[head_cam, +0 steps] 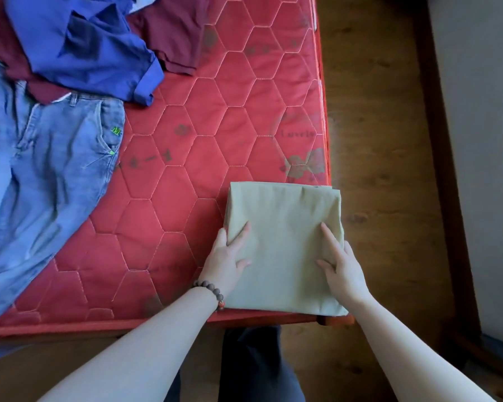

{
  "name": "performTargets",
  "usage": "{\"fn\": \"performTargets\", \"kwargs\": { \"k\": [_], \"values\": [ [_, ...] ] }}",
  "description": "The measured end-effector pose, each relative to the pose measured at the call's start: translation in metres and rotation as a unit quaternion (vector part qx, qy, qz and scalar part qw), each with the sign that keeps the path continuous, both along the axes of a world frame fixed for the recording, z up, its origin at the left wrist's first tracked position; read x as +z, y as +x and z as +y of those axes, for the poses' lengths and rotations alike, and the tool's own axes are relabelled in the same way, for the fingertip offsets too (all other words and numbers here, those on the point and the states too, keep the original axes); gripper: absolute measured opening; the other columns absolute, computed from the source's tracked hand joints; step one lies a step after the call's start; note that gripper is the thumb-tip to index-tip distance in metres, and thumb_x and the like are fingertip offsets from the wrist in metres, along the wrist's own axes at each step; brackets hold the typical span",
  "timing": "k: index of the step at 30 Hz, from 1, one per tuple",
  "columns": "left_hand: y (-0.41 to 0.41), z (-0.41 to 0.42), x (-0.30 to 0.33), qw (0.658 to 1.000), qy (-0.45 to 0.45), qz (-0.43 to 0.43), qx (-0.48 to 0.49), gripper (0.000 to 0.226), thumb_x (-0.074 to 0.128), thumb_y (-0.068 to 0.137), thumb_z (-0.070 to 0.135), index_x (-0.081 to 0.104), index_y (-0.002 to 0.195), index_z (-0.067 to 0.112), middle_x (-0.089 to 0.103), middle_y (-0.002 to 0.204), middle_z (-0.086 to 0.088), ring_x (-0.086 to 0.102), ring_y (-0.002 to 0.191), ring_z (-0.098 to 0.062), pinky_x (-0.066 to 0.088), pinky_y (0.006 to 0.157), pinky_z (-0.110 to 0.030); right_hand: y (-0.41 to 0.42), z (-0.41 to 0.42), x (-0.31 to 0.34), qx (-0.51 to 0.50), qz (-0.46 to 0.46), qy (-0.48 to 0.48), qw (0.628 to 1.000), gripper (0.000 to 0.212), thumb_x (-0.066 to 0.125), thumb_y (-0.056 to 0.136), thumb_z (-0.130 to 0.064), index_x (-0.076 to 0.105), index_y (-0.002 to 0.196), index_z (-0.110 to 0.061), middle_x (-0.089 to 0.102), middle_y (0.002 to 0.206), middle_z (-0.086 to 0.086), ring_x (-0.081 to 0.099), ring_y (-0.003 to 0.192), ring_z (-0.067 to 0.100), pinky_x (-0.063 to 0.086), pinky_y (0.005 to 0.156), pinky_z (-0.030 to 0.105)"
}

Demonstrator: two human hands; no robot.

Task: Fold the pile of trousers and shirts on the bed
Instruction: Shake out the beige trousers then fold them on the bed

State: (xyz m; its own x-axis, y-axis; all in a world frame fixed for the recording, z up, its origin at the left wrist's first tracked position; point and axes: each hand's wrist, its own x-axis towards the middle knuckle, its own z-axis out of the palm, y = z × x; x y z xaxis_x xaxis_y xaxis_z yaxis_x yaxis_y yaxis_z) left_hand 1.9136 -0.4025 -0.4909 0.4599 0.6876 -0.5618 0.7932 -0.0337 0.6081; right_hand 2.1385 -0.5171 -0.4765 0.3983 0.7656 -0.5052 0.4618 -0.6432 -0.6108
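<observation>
Both hands lie spread flat on a folded khaki garment [285, 242] at the near corner of the red mattress [215, 126], left hand [228, 261] and right hand [343, 265] apparently pressing creases; jeans [47, 175], blue shirt [79, 44] and maroon top [174, 30] await unfolded, well apart.

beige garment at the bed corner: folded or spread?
Folded. The beige garment is a compact rectangle with stacked layers at its far edge, both hands flat on it.

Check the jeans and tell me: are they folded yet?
No, the jeans lie spread flat on the red mattress, unfolded, apart from both hands.
</observation>
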Motion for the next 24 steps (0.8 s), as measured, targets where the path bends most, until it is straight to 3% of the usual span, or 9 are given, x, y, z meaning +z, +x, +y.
{"fn": "performTargets", "kwargs": {
  "k": [3,6,9,12,13,15,17,20,24],
  "values": [
    [0.001,0.009,0.0,0.999,-0.025,0.017,-0.024,0.083,0.063,0.092,0.018,0.011,0.148,0.05,0.006,0.159,-0.017,0.019,0.146,-0.028,0.02,0.113,-0.024,0.002,0.002,-0.004,-0.001,0.004,-0.017,1.0,0.078,0.05,0.098,-0.009,0.015,0.137,-0.066,0.034,0.127,-0.018,0.037,0.113,0.005,0.04,0.105,0.039],
    [-0.003,0.011,0.003,0.999,-0.01,0.005,-0.04,0.083,0.063,0.092,0.018,0.009,0.147,0.05,0.016,0.157,-0.016,0.016,0.147,-0.024,0.013,0.107,-0.017,-0.001,-0.003,-0.003,-0.013,-0.01,-0.007,1.0,0.079,0.051,0.096,-0.008,0.016,0.138,-0.066,0.038,0.124,-0.017,0.04,0.109,0.006,0.042,0.102,0.036],
    [-0.003,0.009,0.006,0.992,0.055,0.065,-0.097,0.088,0.062,0.092,0.031,-0.005,0.146,0.048,0.015,0.157,-0.013,0.017,0.144,-0.025,0.018,0.115,-0.03,-0.009,-0.006,0.001,-0.015,-0.045,-0.027,0.999,0.08,0.053,0.096,-0.012,0.009,0.14,-0.063,0.039,0.13,-0.006,0.043,0.115,0.014,0.041,0.103,0.041],
    [0.003,0.008,0.013,0.959,0.207,0.135,-0.137,0.091,0.069,0.083,0.043,0.012,0.154,0.033,-0.012,0.161,-0.009,0.004,0.148,-0.027,0.013,0.118,-0.045,-0.013,-0.003,0.001,0.095,-0.297,-0.092,0.946,0.08,0.061,0.092,-0.029,0.009,0.151,-0.041,0.009,0.16,0.009,0.011,0.146,0.032,0.009,0.118,0.055],
    [0.006,0.008,0.015,0.95,0.247,0.12,-0.147,0.094,0.074,0.077,0.043,0.023,0.153,0.023,-0.009,0.161,-0.011,0.003,0.149,-0.028,0.012,0.119,-0.048,-0.014,0.001,0.002,0.125,-0.346,-0.077,0.926,0.084,0.066,0.087,-0.034,0.014,0.153,-0.031,0.001,0.162,0.01,-0.002,0.148,0.031,-0.004,0.118,0.056],
    [0.012,0.008,0.014,0.926,0.313,0.09,-0.189,0.105,0.078,0.068,0.053,0.031,0.149,0.006,0.005,0.158,-0.017,0.007,0.148,-0.03,0.012,0.119,-0.049,-0.018,0.01,0.003,0.186,-0.369,-0.01,0.911,0.091,0.071,0.08,-0.043,0.024,0.152,-0.015,0.003,0.162,0.012,-0.006,0.149,0.027,-0.01,0.116,0.054],
    [0.023,0.015,0.007,0.913,0.314,0.111,-0.235,0.122,0.068,0.067,0.07,0.014,0.151,0.0,-0.003,0.158,-0.02,-0.005,0.147,-0.03,0.001,0.12,-0.044,-0.018,0.022,-0.005,0.226,-0.378,0.001,0.898,0.091,0.059,0.085,-0.057,0.022,0.152,-0.008,0.005,0.161,0.012,-0.003,0.149,0.026,-0.005,0.119,0.052],
    [0.037,0.034,-0.011,0.928,0.258,0.164,-0.214,0.133,0.046,0.066,0.087,-0.015,0.15,0.003,-0.031,0.151,-0.017,-0.029,0.142,-0.028,-0.018,0.117,-0.04,-0.011,0.037,-0.021,0.216,-0.371,-0.06,0.901,0.088,0.023,0.093,-0.068,0.004,0.154,-0.008,-0.005,0.161,0.009,-0.012,0.148,0.023,-0.005,0.12,0.047],
    [0.033,0.046,-0.033,0.934,0.208,0.185,-0.224,0.13,0.019,0.059,0.097,-0.029,0.146,0.013,-0.047,0.145,-0.015,-0.027,0.143,-0.033,-0.012,0.119,-0.043,-0.005,0.041,-0.04,0.227,-0.344,-0.083,0.907,0.084,0.007,0.092,-0.07,-0.012,0.152,-0.014,-0.021,0.158,0.004,-0.023,0.145,0.019,-0.007,0.12,0.046]
  ]
}}
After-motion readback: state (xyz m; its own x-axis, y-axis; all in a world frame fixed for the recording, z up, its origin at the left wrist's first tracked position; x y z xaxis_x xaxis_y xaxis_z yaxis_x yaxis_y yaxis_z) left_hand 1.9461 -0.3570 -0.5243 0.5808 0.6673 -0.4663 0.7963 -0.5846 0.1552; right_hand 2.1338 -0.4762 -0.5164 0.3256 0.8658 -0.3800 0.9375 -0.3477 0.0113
